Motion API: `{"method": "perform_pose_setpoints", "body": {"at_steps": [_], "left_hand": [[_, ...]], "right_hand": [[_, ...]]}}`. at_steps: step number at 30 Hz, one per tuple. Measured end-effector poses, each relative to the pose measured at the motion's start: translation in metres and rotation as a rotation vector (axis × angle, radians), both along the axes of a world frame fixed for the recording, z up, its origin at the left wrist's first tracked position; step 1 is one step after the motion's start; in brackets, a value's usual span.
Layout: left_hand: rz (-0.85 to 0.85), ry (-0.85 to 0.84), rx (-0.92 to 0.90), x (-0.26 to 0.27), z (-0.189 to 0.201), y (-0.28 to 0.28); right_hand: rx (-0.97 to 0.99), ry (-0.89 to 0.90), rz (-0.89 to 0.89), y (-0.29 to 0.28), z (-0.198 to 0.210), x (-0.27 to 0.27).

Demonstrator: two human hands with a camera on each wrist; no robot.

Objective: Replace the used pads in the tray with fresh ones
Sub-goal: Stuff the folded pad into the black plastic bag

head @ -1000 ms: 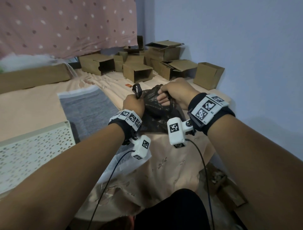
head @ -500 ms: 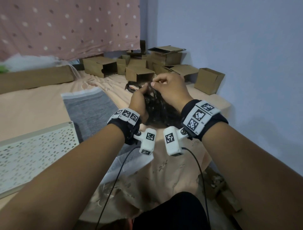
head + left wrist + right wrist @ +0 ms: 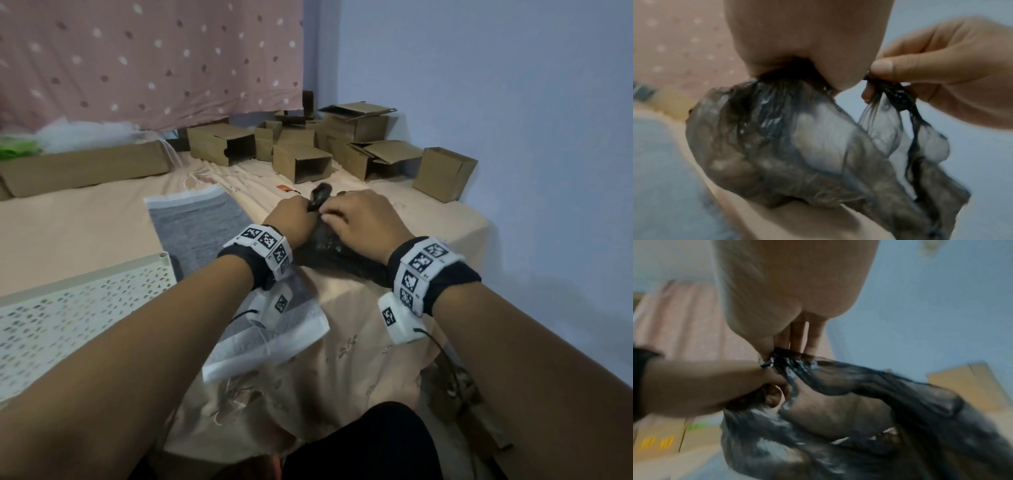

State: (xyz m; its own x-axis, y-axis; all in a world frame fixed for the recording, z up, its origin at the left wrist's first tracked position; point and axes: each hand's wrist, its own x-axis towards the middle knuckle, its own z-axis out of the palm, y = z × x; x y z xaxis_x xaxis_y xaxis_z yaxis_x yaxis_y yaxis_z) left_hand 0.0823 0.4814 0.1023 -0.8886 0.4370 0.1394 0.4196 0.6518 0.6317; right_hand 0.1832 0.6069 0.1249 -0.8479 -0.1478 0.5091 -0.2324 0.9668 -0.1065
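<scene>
- Perforated cream plastic: the tray [image 3: 78, 308] lies at far left, its corner overlapping the grey fresh pad [image 3: 202, 219], which is spread flat on the bedcover, long axis running away from me.
- My left hand [image 3: 291, 219], nearer the pad and tray, is closed in a fist round one gathered ear of the black plastic bag [image 3: 325, 250].
- My right hand [image 3: 359, 222] touches the left and pinches the other ear between thumb and fingertips [image 3: 881, 66]; both ears meet above the bag, apparently for knotting.
- The bag rests on the bedcover directly under both hands, its bulk trailing toward my right wrist.
- Only the wrist views show pale wadded contents through the thin film, presumably the used pads; the head view shows an opaque lump.
- Open cardboard boxes [image 3: 301, 164] stand beyond.
</scene>
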Motion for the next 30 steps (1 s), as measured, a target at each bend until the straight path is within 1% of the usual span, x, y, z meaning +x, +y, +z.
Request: {"method": "perform_pose_setpoints", "body": {"at_steps": [1, 2, 4, 5, 7, 9, 10, 11, 12, 13, 16, 18, 20, 21, 26, 28, 30], "left_hand": [[-0.016, 0.047, -0.109, -0.001, 0.001, -0.004], [-0.035, 0.094, -0.199, -0.001, 0.001, -0.007], [-0.083, 0.173, -0.315, -0.003, -0.004, -0.012], [-0.091, 0.178, -0.345, -0.002, -0.007, -0.014], [-0.104, 0.137, -0.323, 0.000, -0.014, -0.018], [-0.137, 0.119, -0.264, 0.005, -0.017, -0.020], [-0.163, 0.080, -0.190, 0.006, -0.018, -0.019], [-0.198, 0.077, -0.139, 0.005, -0.018, -0.019], [-0.211, 0.061, -0.051, 0.007, -0.015, -0.019], [-0.209, 0.045, 0.003, 0.008, -0.010, -0.020], [-0.252, 0.112, 0.076, -0.001, -0.009, -0.026], [-0.298, 0.113, 0.043, -0.004, -0.009, -0.032], [-0.287, 0.166, 0.023, -0.003, -0.008, -0.034], [-0.272, 0.184, 0.033, -0.004, -0.009, -0.035], [-0.241, 0.269, 0.007, -0.005, -0.008, -0.041], [-0.204, 0.321, 0.022, -0.004, -0.007, -0.042], [-0.133, 0.407, 0.050, -0.003, -0.005, -0.042]], "right_hand": [[0.102, 0.027, 0.058, -0.004, -0.003, 0.002], [0.159, 0.077, 0.120, -0.007, -0.005, 0.002], [0.211, 0.193, 0.201, -0.013, -0.009, -0.001], [0.232, 0.235, 0.213, -0.015, -0.010, -0.003], [0.308, 0.265, 0.195, -0.017, -0.011, -0.010], [0.375, 0.233, 0.146, -0.019, -0.012, -0.015], [0.380, 0.217, 0.123, -0.020, -0.012, -0.018], [0.358, 0.210, 0.098, -0.022, -0.012, -0.018], [0.314, 0.197, 0.063, -0.024, -0.011, -0.016], [0.253, 0.167, 0.021, -0.024, -0.010, -0.015], [0.056, 0.004, -0.126, -0.024, -0.015, -0.013], [-0.107, -0.045, -0.216, -0.021, -0.022, -0.015], [-0.303, -0.092, -0.290, -0.018, -0.026, -0.017], [-0.397, -0.134, -0.297, -0.016, -0.026, -0.018], [-0.865, -0.492, -0.136, -0.012, -0.024, -0.018], [-1.133, -0.633, -0.057, -0.011, -0.022, -0.014], [-1.423, -0.722, -0.013, -0.008, -0.022, -0.010]]}}
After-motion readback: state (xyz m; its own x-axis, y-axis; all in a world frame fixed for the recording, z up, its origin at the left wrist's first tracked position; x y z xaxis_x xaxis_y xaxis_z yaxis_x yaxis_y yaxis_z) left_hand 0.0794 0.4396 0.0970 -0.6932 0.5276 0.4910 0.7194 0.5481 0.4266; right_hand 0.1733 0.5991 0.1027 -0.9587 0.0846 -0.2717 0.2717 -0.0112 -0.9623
